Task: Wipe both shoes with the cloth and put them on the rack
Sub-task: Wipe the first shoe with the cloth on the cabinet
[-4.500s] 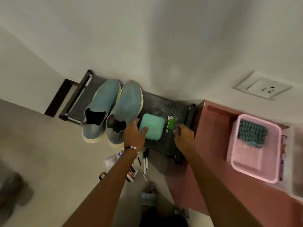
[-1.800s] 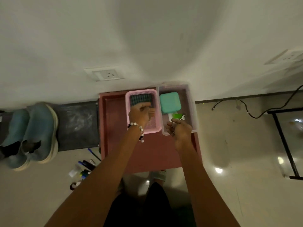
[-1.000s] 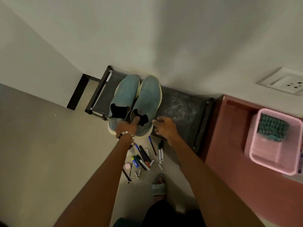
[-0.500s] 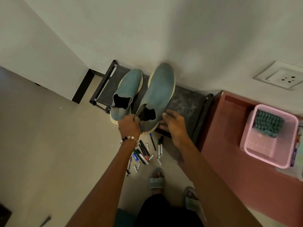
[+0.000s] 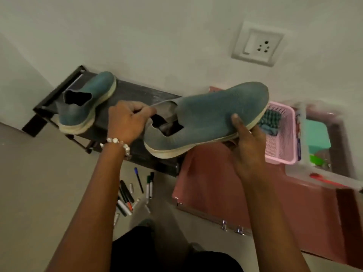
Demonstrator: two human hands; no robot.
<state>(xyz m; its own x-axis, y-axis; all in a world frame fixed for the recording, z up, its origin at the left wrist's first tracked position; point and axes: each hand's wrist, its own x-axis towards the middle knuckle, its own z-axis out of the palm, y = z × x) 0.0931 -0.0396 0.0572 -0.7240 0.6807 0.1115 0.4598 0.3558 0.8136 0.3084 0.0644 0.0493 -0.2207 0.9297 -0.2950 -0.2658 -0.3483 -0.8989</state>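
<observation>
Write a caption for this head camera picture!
Two hands lift one blue shoe; its twin waits on the rack.

Raised shoe hides right hand's fingers.

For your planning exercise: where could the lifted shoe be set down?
Bare rack top lies between the resting shoe and the pink cabinet, under the lifted shoe. The floor by the markers is crowded; the pink basket holds a cloth.
</observation>
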